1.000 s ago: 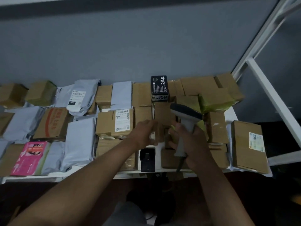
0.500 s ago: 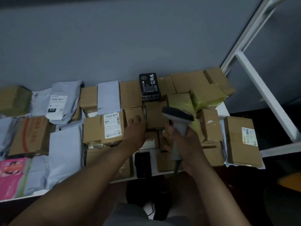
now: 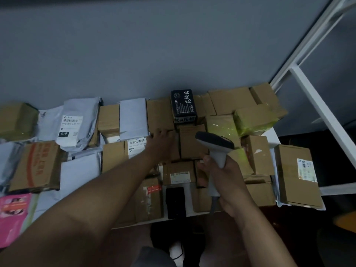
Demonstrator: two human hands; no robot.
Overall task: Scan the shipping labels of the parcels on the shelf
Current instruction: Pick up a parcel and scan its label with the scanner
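Parcels: we find them packed tight across the shelf
Scanner: clasped in right hand
Left hand: fingers extended onto a carton
Risk: we expect missed scans, many labels lying hidden

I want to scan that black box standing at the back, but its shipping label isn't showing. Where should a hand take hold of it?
Grip the black box by its two side faces, near the top, coming down from above. It stands upright, taller than the brown cartons packed against its lower part, so only its upper sides look free. The left hand is nearest; the right hand holds the scanner.
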